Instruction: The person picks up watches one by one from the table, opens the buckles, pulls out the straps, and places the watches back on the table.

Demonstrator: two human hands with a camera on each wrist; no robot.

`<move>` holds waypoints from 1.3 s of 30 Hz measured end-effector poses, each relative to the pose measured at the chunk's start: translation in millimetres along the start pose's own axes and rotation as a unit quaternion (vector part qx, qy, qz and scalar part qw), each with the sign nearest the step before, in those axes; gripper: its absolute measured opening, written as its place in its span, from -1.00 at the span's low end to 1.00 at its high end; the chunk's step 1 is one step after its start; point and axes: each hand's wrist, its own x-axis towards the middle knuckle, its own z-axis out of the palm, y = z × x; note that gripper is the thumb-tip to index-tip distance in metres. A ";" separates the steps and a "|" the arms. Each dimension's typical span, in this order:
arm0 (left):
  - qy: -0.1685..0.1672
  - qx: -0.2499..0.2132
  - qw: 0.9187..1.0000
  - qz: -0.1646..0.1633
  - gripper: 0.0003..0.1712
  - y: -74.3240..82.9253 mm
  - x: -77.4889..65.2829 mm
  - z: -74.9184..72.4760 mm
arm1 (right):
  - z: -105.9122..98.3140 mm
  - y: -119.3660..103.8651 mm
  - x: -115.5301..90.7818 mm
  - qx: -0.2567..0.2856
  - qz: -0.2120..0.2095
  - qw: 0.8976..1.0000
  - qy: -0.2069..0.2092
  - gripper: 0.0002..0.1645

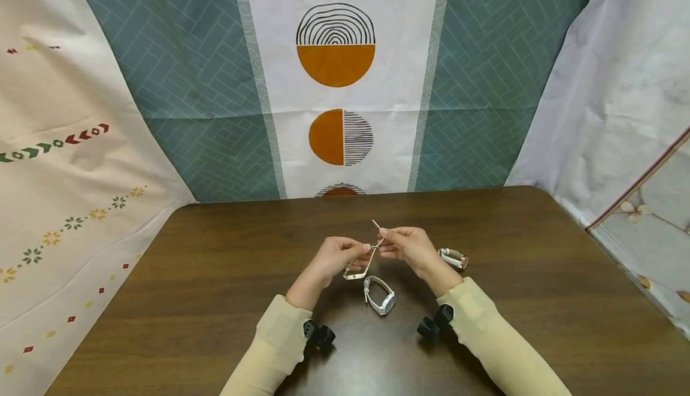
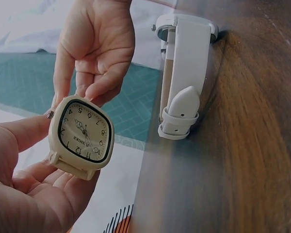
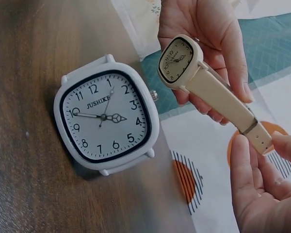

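Observation:
A cream wristwatch (image 2: 85,128) with a rounded square dial is held up above the table between both hands. My left hand (image 1: 338,256) pinches its strap near the buckle (image 3: 250,127), and the watch case hangs by that palm. The free strap end (image 3: 262,142), pierced with small holes, runs through the buckle. My right hand (image 1: 412,249) pinches this end between thumb and fingers. Just below the hands, a white wristwatch (image 1: 388,304) with a similar square dial stands on its side on the table, its strap fastened in a loop.
To the right of my right forearm lies a small white and tan item (image 1: 453,258), looking like another strapped watch. The brown wooden table (image 1: 226,324) ends at a patterned cloth backdrop (image 1: 345,96). Black wrist cameras (image 1: 435,322) sit on both sleeves.

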 end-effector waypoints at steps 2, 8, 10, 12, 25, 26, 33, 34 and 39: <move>-0.001 0.003 1.000 -0.001 -0.69 -0.6 0.3 -0.7 | 0.3 0.0 0.2 -0.001 0.000 1.000 -0.001 -0.62; -0.002 0.006 1.000 -0.005 -0.69 -1.0 0.7 -1.2 | -0.2 0.9 0.6 0.000 0.002 1.000 -0.003 -0.72; -0.001 0.003 1.000 -0.004 -0.69 -0.3 0.6 -0.9 | -0.5 0.6 0.4 0.004 0.001 1.000 -0.004 -0.69; 0.000 0.003 1.000 -0.003 -0.69 0.6 0.4 -0.7 | -0.5 0.1 0.3 0.007 0.002 1.000 -0.003 -0.72; -0.002 -0.011 1.000 -0.007 -0.70 -0.3 1.0 -2.2 | 0.3 -1.2 -1.7 0.014 0.007 1.000 -0.004 -0.77; -0.002 -0.011 1.000 -0.007 -0.70 0.0 0.7 -2.6 | 0.3 -1.2 -1.7 0.015 0.006 1.000 -0.005 -0.75; -0.006 -0.014 1.000 0.003 -0.73 1.8 -1.2 -5.1 | -0.5 -1.7 -2.3 0.027 -0.002 1.000 -0.014 -0.86; -0.005 -0.016 1.000 0.005 -0.73 2.0 -1.3 -5.3 | -0.6 -1.9 -2.5 0.029 -0.004 0.999 -0.015 -0.88; -0.001 -0.024 1.000 0.012 -0.72 2.3 -1.6 -5.4 | -0.1 -3.1 -3.0 0.039 -0.009 0.999 -0.014 -0.91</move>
